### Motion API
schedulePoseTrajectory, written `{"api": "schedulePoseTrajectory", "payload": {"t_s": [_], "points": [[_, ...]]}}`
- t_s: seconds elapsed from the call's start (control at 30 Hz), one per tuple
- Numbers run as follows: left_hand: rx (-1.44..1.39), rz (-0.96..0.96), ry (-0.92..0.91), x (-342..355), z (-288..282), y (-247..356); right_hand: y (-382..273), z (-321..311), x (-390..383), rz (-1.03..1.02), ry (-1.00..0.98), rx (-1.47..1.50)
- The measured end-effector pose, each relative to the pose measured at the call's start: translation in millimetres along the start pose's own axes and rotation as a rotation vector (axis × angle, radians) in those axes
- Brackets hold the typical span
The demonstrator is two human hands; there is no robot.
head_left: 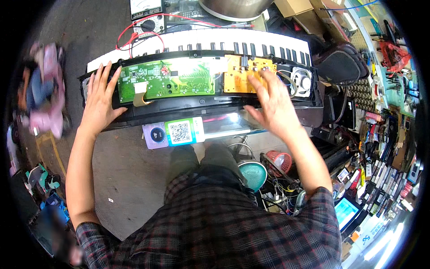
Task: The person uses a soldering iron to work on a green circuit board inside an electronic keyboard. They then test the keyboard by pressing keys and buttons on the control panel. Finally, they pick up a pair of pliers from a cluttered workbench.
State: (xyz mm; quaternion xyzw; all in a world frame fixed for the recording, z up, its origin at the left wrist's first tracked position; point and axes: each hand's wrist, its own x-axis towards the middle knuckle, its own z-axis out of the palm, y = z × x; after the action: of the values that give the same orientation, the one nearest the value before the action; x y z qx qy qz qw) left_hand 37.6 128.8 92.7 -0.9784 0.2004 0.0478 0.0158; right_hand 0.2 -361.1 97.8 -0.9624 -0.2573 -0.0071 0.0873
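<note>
An electronic keyboard [197, 39] lies across in front of me, with its black panel [188, 106] turned to show the inside. A green circuit board [192, 85] sits on the left and middle of the panel, a yellow circuit board [236, 84] to its right, and a round speaker [304, 82] at the right end. My left hand [99, 101] lies with spread fingers over the panel's left end, beside the green board. Over the yellow board my right hand [275, 107] is held with fingers apart, slightly blurred. Whether its fingertips touch the board, I cannot tell.
Behind the keys lie an analog multimeter [149, 26] with red and black leads and a round metal vessel [233, 8]. Two cards [179, 132] hang at the near edge. Below right stand a teal round stool or lid [253, 175], loose cables and a red basket [280, 162].
</note>
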Motion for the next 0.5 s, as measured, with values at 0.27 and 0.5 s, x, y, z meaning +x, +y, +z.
{"api": "schedulePoseTrajectory", "payload": {"t_s": [0.27, 0.5], "points": [[0.015, 0.089, -0.081, 23, 5, -5, 45, 11, 48, -0.105, -0.167, -0.186], [-0.012, 0.146, -0.035, 22, 5, -15, 45, 8, 50, -0.152, -0.188, -0.192]]}}
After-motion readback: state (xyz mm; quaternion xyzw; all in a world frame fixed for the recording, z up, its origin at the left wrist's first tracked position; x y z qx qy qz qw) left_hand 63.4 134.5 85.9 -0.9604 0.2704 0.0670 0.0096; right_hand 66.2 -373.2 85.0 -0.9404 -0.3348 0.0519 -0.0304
